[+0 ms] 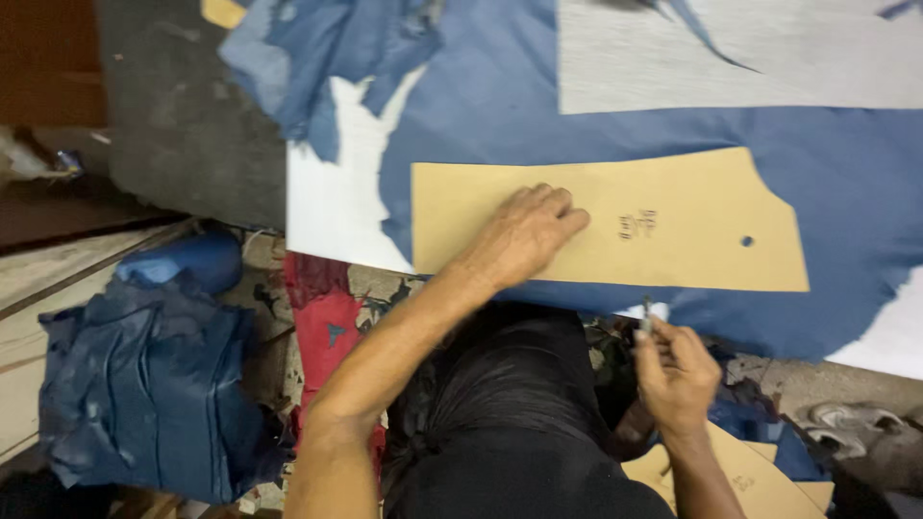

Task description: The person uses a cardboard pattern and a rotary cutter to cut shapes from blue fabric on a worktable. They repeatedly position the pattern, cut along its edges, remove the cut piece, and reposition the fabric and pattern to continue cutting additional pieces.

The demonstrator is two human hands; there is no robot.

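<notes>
Nearest to you is your own dark top (519,432). Just right of it, your right hand (676,370) is curled tight around a small thin tool (646,315), with the tip poking up at the near edge of the table. You cannot tell what kind of tool it is. Under that hand, low on the right, lie more tan card pieces (760,476).

On the left, near you, a heap of dark blue cloth (144,384) sits on the floor (38,279). A red cloth (322,332) lies between the heap and your left arm.

Your left arm reaches up to the table. Your left hand (524,235) lies flat and open on a long tan card (615,226), with the fingers spread a little, pressing it down. It grips nothing. The card has a small round hole near its right end and a slanted corner at the far right.

The card lies on a big blue cloth (846,183) that covers most of the white table (327,207). White shows at the left and at the near right corner.

Farther away, a grey sheet (731,58) rests on the blue cloth. At the far left, loose blue scraps (317,48) are piled up. Past the table on the left, the room is dark grey and brown.
</notes>
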